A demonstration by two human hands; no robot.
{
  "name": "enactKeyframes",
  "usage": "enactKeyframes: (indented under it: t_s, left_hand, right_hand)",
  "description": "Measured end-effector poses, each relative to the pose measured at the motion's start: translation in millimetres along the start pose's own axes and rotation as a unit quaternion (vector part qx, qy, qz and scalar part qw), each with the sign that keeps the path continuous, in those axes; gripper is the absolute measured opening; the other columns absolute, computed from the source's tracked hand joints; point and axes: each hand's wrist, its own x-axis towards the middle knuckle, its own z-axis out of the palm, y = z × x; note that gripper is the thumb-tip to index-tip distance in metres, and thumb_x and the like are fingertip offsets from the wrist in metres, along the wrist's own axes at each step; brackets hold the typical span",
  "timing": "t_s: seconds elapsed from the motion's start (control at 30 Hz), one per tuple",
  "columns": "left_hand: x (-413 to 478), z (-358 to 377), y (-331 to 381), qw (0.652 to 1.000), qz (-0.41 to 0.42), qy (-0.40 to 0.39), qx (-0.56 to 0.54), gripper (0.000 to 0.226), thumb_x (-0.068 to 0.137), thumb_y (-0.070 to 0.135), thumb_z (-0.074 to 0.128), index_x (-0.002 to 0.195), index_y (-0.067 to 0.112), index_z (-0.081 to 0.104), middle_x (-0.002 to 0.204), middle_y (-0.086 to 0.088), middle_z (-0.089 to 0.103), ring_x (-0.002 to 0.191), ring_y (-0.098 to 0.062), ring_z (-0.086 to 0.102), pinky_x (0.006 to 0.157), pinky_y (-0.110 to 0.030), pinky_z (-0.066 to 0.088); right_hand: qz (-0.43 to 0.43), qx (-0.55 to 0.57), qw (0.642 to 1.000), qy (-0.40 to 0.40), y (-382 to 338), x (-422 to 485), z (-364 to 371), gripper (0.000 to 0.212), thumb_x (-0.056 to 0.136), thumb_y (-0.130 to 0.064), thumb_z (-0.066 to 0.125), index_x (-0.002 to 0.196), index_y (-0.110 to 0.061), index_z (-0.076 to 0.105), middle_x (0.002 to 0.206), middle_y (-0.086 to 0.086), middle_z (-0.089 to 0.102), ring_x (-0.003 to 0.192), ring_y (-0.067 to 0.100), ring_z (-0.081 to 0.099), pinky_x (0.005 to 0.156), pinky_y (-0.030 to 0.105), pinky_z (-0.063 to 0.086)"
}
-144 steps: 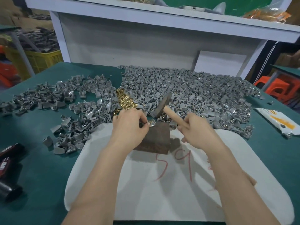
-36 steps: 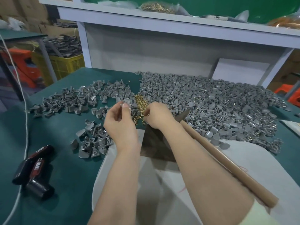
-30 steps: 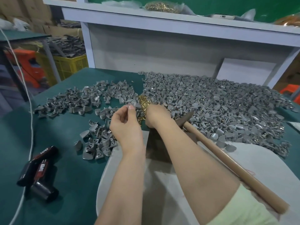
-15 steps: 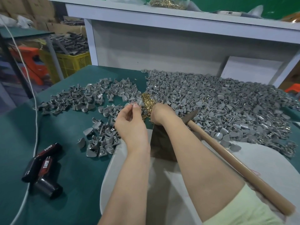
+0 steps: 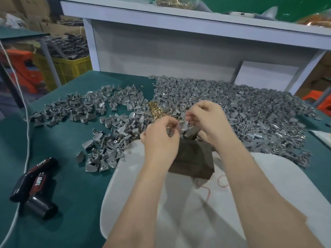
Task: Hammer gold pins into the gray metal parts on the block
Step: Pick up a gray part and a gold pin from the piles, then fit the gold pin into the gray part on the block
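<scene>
Pinching gray part point(image 5: 172, 130) over block point(image 5: 193, 159), left hand point(image 5: 161, 141); yellow crate point(image 5: 71, 69) holds dark pieces point(image 5: 70, 48).

Green table point(image 5: 75, 203) is carrying a big heap of gray parts point(image 5: 250, 111) at the back, with a thinner scatter lying to its left. Pins point(image 5: 155, 109) are sitting between the two. A white pad point(image 5: 197, 212) is lying at the near edge, with a black tool point(image 5: 34, 183) and a cable point(image 5: 26, 140) lying at left.
</scene>
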Motion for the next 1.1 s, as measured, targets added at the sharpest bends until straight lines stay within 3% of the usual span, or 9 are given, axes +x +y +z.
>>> enactKeyframes:
  t_s: [0.1,0.27,0.47,0.6,0.8,1.1]
  left_hand:
    - [-6.6,5.5,2.6,0.987,0.029,-0.06,0.145,0.01,0.089,0.026,0.059,0.084,0.034,0.06,0.094,0.013,0.067,0.1,-0.013,0.056,0.079,-0.031,0.017]
    - [-9.3,7.9,4.1,0.971,0.043,-0.116,0.204,0.005,0.088,0.03,0.061,0.086,0.035,0.062,0.1,0.013,0.062,0.107,-0.014,0.052,0.087,-0.035,0.023]
    - [-9.0,5.9,4.8,0.966,0.047,-0.136,0.216,0.008,0.086,0.027,0.06,0.084,0.035,0.06,0.093,0.015,0.049,0.108,-0.016,0.049,0.086,-0.035,0.025]
    - [-8.5,6.5,3.9,0.964,0.055,-0.136,0.223,0.008,0.087,0.028,0.059,0.09,0.032,0.065,0.094,0.014,0.049,0.108,-0.017,0.049,0.085,-0.034,0.025]
    - [-8.0,5.6,2.9,0.965,0.058,-0.141,0.213,0.008,0.088,0.029,0.06,0.092,0.03,0.067,0.104,0.008,0.056,0.111,-0.019,0.048,0.095,-0.038,0.031]
    - [-8.9,5.8,1.5,0.965,0.068,-0.141,0.211,0.007,0.087,0.031,0.061,0.092,0.029,0.067,0.092,0.012,0.049,0.109,-0.019,0.049,0.095,-0.039,0.034]
  right_hand:
    - [0.014,0.021,1.0,-0.011,10.4,-28.4,-30.2,0.014,0.086,0.002,0.059,0.078,-0.01,0.06,0.064,0.002,0.068,0.058,0.009,0.062,0.062,0.022,0.052]
    - [-0.02,-0.031,0.999,-0.011,27.7,-50.3,-37.6,0.014,0.087,0.005,0.058,0.083,-0.008,0.059,0.075,0.009,0.067,0.056,0.006,0.064,0.059,0.017,0.054]
    - [-0.108,-0.153,0.982,0.021,35.2,-50.3,-27.3,0.027,0.085,-0.005,0.063,0.075,-0.029,0.056,0.079,0.002,0.068,0.078,0.017,0.066,0.081,0.038,0.054]
    - [-0.121,-0.241,0.963,0.006,39.3,-49.0,-27.0,0.027,0.083,-0.013,0.068,0.071,-0.034,0.055,0.087,0.001,0.064,0.078,0.014,0.058,0.079,0.032,0.048]
    - [-0.095,-0.259,0.961,-0.008,40.5,-50.9,-25.1,0.012,0.081,-0.016,0.07,0.075,-0.024,0.065,0.091,0.0,0.062,0.076,0.004,0.055,0.076,0.02,0.043]
    - [-0.09,-0.283,0.955,-0.012,40.3,-49.8,-28.3,0.01,0.083,-0.015,0.067,0.077,-0.023,0.066,0.089,0.002,0.064,0.071,0.007,0.054,0.071,0.018,0.04]
